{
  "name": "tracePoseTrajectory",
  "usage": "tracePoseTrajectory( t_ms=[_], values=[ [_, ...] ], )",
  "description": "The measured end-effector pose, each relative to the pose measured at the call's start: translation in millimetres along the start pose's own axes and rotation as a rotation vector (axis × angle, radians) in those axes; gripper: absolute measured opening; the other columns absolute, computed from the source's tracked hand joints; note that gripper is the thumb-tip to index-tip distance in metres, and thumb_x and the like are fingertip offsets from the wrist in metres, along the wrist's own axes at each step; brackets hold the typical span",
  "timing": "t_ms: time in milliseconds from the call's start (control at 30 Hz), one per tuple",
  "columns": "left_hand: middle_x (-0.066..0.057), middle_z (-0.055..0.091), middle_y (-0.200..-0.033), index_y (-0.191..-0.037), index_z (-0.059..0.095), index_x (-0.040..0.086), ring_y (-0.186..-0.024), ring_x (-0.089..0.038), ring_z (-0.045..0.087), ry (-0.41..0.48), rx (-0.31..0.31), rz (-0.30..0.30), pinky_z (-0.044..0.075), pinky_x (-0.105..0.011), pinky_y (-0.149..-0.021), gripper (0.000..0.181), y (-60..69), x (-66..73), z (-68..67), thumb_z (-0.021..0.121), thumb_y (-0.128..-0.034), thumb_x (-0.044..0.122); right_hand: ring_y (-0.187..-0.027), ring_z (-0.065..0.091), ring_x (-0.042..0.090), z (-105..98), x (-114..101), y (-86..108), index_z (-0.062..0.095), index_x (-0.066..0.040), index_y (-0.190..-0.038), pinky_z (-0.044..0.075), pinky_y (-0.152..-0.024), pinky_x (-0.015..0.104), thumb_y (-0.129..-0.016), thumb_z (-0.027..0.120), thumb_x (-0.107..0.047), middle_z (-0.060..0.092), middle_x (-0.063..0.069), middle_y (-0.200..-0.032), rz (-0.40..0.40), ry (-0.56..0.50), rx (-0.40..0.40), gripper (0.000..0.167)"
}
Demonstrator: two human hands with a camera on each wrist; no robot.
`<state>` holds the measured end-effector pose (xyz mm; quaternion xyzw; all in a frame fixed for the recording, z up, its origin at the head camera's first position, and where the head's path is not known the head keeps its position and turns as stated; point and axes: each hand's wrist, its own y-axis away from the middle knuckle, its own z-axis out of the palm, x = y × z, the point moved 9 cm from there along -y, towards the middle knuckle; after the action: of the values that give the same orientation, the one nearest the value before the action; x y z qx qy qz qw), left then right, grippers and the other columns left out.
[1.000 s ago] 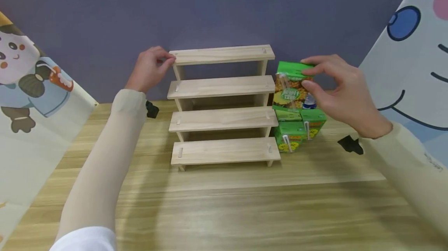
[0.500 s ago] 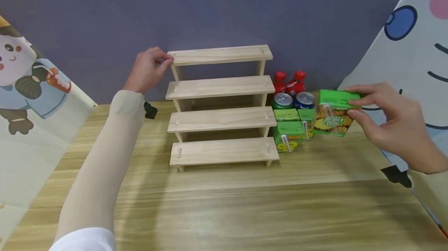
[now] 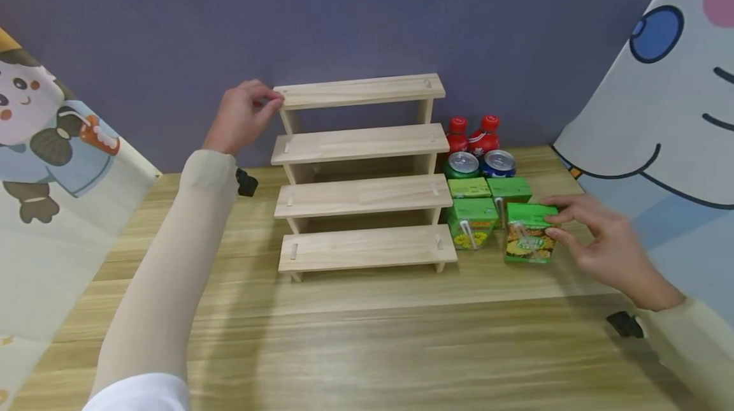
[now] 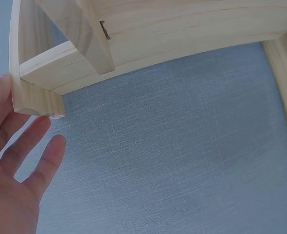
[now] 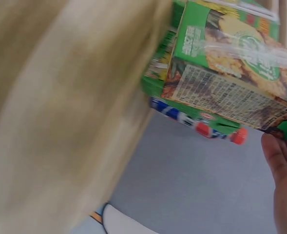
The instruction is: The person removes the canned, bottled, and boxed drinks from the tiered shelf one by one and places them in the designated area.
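Note:
At the left end of the top board, my left hand (image 3: 234, 121) pinches the wooden step shelf (image 3: 361, 143). The left wrist view has the thumb and fingers about that board's end (image 4: 33, 100). On the right, my right hand (image 3: 613, 252) grips a green juice box (image 3: 529, 239) with a straw on its front, fingertips at the top's right side. Close up in the right wrist view, the juice box (image 5: 231, 92) shows its printed side. It is upright, low at the front right of the other boxes; whether it touches the table cannot be told.
Beside the shelf's right side stand several green boxes (image 3: 473, 212). Two cans, one green (image 3: 463, 165) and one blue (image 3: 499, 164), stand behind them. Red-capped bottles (image 3: 484, 134) are at the back against the dark wall (image 3: 355, 16). Wood-grain table (image 3: 373, 334) surrounds the shelf.
My right hand has carried the juice box from above the cans out to the right, then down and forward beside the front boxes. Cans and bottles came into view. My left hand stays put.

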<state>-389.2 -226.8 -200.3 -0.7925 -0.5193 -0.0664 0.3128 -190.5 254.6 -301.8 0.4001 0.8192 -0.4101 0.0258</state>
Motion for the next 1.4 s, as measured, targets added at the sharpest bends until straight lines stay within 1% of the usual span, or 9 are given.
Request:
tracePoseTrajectory(
  t_ms=[233, 400, 533, 667, 833, 1000, 1167, 1300, 1400],
  values=[
    [-0.006, 0.06, -0.101, -0.106, 0.069, 0.002, -0.098, -0.02, 0.055, 0.0, 0.005, 0.003, 0.047, -0.033, -0.09, 0.028, 1.5, 0.6, -2.7, 0.056, -0.0966, 0.025, -0.108, 0.054, 0.008, 12, 9, 6.8, 0.07, -0.016, -0.087, 0.036, -0.093, 0.011, -0.057, 0.079, 0.02, 0.064, 0.011, -0.113, 0.021, -0.007, -0.018, 0.047],
    [-0.006, 0.06, -0.101, -0.107, 0.069, 0.002, -0.099, -0.02, 0.055, 0.004, 0.003, -0.005, 0.047, -0.032, -0.091, 0.028, 2.6, -0.1, -4.8, 0.056, -0.0965, 0.024, -0.108, 0.056, 0.011, 13, 11, 3.9, 0.073, -0.01, -0.085, 0.038, -0.094, 0.013, -0.053, 0.08, 0.021, 0.066, 0.012, -0.111, 0.006, -0.005, 0.008, 0.044],
    [-0.005, 0.06, -0.101, -0.106, 0.069, 0.003, -0.099, -0.02, 0.055, -0.003, 0.003, -0.002, 0.047, -0.032, -0.09, 0.028, 2.8, -0.4, -5.2, 0.056, -0.0964, 0.025, -0.11, 0.056, 0.013, 12, 16, 3.3, 0.075, -0.007, -0.086, 0.037, -0.096, 0.015, -0.053, 0.079, 0.023, 0.067, 0.012, -0.109, 0.024, -0.027, 0.034, 0.044],
    [-0.005, 0.06, -0.101, -0.106, 0.069, 0.003, -0.098, -0.019, 0.055, -0.001, 0.001, 0.003, 0.047, -0.032, -0.09, 0.026, 1.9, -0.1, -2.7, 0.057, -0.096, 0.024, -0.109, 0.055, 0.016, 12, 18, 4.6, 0.076, -0.005, -0.087, 0.038, -0.094, 0.015, -0.055, 0.077, 0.025, 0.068, 0.012, -0.108, 0.042, -0.043, 0.03, 0.044],
    [-0.005, 0.06, -0.101, -0.106, 0.069, 0.003, -0.097, -0.019, 0.055, 0.001, -0.006, 0.017, 0.048, -0.033, -0.088, 0.026, 0.6, 1.0, 1.0, 0.057, -0.096, 0.023, -0.107, 0.053, 0.015, 14, 18, 7.4, 0.076, -0.005, -0.089, 0.038, -0.09, 0.011, -0.058, 0.078, 0.023, 0.068, 0.008, -0.107, 0.075, -0.012, 0.018, 0.042],
    [-0.005, 0.06, -0.1, -0.105, 0.07, 0.003, -0.097, -0.019, 0.055, 0.005, 0.006, 0.024, 0.048, -0.032, -0.088, 0.025, 1.4, 1.8, 0.3, 0.057, -0.0958, 0.022, -0.104, 0.054, 0.017, 15, 14, 8.1, 0.076, -0.006, -0.093, 0.037, -0.091, 0.012, -0.055, 0.08, 0.021, 0.068, 0.009, -0.105, 0.055, 0.012, 0.055, 0.047],
    [-0.004, 0.06, -0.1, -0.105, 0.07, 0.003, -0.097, -0.019, 0.055, 0.009, 0.006, 0.021, 0.048, -0.032, -0.089, 0.025, 3.4, 1.0, -2.1, 0.057, -0.0957, 0.023, -0.103, 0.054, 0.015, 17, 14, 8.5, 0.075, -0.008, -0.101, 0.036, -0.091, 0.01, -0.056, 0.082, 0.017, 0.067, 0.007, -0.105, 0.07, 0.046, 0.084, 0.052],
    [-0.005, 0.06, -0.102, -0.107, 0.069, 0.003, -0.099, -0.02, 0.055, 0.011, -0.007, 0.015, 0.047, -0.034, -0.09, 0.027, 5.6, -0.8, -3.8, 0.056, -0.0962, 0.024, -0.104, 0.055, 0.015, 19, 13, 7.1, 0.075, -0.009, -0.101, 0.036, -0.092, 0.01, -0.058, 0.083, 0.013, 0.067, 0.006, -0.106, 0.078, 0.067, 0.079, 0.049],
    [-0.008, 0.059, -0.117, -0.117, 0.065, 0.004, -0.113, -0.025, 0.051, -0.021, -0.064, 0.02, 0.041, -0.04, -0.098, 0.032, 12.6, -0.1, -4.7, 0.054, -0.0974, 0.027, -0.11, 0.052, 0.015, 20, 9, 2.1, 0.074, -0.009, -0.105, 0.032, -0.097, 0.012, -0.065, 0.082, 0.006, 0.066, 0.006, -0.111, 0.073, 0.08, 0.036, 0.044]
  ],
)
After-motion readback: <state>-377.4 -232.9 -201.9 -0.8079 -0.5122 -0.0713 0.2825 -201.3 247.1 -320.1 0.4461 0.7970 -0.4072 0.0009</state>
